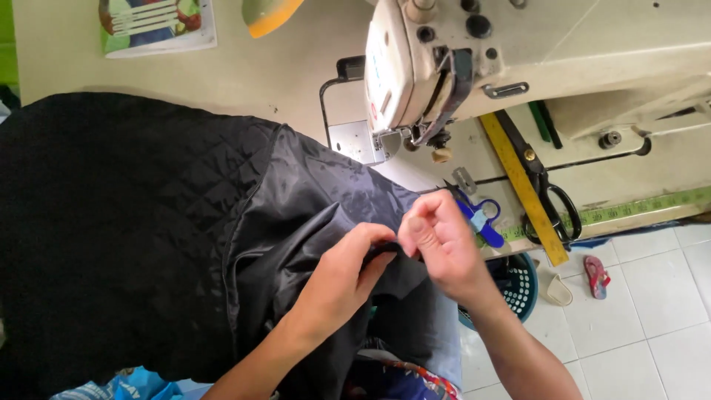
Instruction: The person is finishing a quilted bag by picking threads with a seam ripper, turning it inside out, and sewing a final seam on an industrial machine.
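- Both hands pinch one edge of the black fabric (296,215): the left hand (344,274) has its fingers curled in a narrow grip on a fold, and the right hand (441,241) closes thumb and fingers on the same fold just beside it, so the two hands touch.
- That fabric spreads from the grip to the left over the surface (259,74), a quilted part lying farther left and a smoother, shiny part under the hands; its near edge hangs down toward the person's lap.
- Beyond the hands stands a cream sewing machine (444,59), its needle end just above the far edge of the fabric.
- To the right of the grip, on the surface, lie blue-handled scissors (481,218), a yellow ruler (522,189) and black-handled shears (544,196), close together; a green measuring tape (644,207) runs along the surface edge.
- A teal basket (518,285) sits on the tiled floor (652,318) behind the right forearm; what it holds cannot be made out.
- A red sandal (596,275) and a pale one (559,290) lie on the floor near the basket.
- A printed card (155,26) at the top left is cut off by the frame.
- What exactly is between the fingertips is hidden by the hands.
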